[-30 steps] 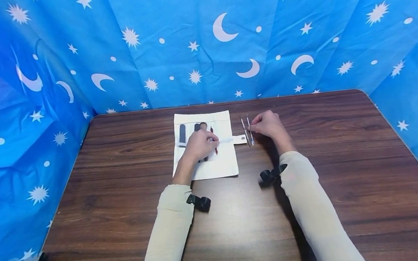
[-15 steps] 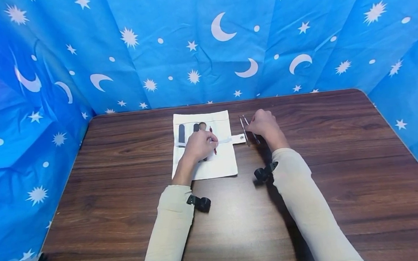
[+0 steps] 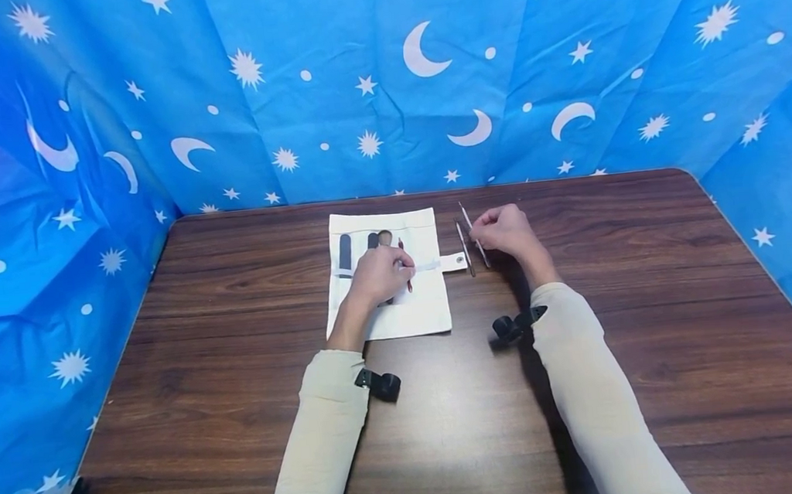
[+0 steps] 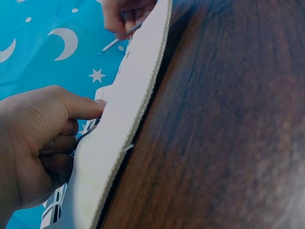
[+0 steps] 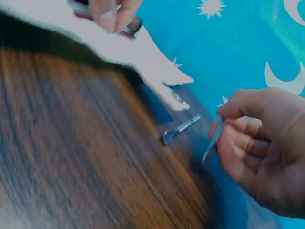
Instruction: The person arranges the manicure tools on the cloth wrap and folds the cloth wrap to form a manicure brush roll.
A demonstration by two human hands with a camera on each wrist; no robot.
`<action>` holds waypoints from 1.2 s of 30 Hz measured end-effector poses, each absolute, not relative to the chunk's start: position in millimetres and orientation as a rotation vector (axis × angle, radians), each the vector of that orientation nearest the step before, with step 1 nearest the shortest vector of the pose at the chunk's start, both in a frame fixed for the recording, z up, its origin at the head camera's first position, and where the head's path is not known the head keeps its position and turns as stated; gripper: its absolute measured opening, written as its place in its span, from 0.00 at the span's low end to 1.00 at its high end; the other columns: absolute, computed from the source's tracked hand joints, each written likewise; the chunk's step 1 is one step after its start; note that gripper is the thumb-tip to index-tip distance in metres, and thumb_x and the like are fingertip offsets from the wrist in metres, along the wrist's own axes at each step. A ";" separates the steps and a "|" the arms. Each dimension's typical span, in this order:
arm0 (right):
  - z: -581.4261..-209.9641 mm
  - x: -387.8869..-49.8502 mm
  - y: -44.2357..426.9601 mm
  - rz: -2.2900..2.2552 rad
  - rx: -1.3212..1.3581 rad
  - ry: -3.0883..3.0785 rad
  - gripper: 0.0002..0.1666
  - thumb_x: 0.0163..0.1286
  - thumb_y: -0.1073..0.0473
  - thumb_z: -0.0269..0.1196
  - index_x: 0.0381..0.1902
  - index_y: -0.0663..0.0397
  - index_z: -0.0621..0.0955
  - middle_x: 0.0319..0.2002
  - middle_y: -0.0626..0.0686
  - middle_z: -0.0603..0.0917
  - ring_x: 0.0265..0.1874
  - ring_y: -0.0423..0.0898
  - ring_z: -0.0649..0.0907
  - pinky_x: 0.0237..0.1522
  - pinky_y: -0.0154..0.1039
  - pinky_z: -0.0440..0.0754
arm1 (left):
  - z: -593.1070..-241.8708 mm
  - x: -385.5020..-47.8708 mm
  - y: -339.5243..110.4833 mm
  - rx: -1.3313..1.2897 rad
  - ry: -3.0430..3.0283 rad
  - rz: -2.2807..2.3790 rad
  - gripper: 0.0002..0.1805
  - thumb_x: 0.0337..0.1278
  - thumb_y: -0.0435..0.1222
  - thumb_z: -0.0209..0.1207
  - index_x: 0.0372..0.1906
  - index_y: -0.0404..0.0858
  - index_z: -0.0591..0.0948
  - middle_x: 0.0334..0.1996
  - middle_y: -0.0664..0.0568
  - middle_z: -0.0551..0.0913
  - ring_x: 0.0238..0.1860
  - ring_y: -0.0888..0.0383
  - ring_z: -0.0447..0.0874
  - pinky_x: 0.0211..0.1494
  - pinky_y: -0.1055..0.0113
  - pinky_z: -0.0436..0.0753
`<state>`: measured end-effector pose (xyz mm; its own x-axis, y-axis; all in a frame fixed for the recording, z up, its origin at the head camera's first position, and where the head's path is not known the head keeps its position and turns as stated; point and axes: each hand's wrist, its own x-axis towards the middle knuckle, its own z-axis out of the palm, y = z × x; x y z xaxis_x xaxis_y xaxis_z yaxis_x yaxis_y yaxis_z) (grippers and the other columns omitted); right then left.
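Note:
A white cloth tool roll (image 3: 418, 311) lies unfolded on the table. My left hand (image 3: 379, 276) is over its middle, thumb and forefinger pinching the edge of the pale band across it. Tucked into the roll are dark flat strips (image 3: 345, 252), a brush with a round brown head (image 3: 384, 238) and a slim red tool (image 3: 409, 285), partly behind that hand. Right of the roll, my right hand (image 3: 506, 230) pinches a slim silver metal tool (image 5: 212, 143) between thumb and fingertips, its far end pointing up and left. A second slim metal tool (image 5: 183, 128) lies beside it, near the snap strap (image 3: 454, 262).
The brown wooden table (image 3: 242, 414) reaches back to a blue curtain (image 3: 357, 110) with white moons and stars. Black cameras (image 3: 383, 386) are strapped to both sleeved forearms.
The right hand has turned the slim metal tool so its far end tilts left, and shifted it slightly away from the second one. The left hand stays on the roll.

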<state>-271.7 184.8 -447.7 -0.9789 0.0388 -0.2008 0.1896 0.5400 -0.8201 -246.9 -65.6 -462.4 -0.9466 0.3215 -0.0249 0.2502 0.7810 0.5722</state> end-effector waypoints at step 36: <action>-466.9 -284.7 103.5 -2.006 0.085 2.156 0.19 0.74 0.69 0.58 0.60 0.73 0.76 0.40 0.53 0.88 0.33 0.31 0.84 0.37 0.23 0.83 | -459.4 -247.3 -65.1 0.482 2.864 0.850 0.06 0.65 0.37 0.63 0.37 0.42 0.89 0.17 0.59 0.71 0.21 0.61 0.68 0.28 0.69 0.64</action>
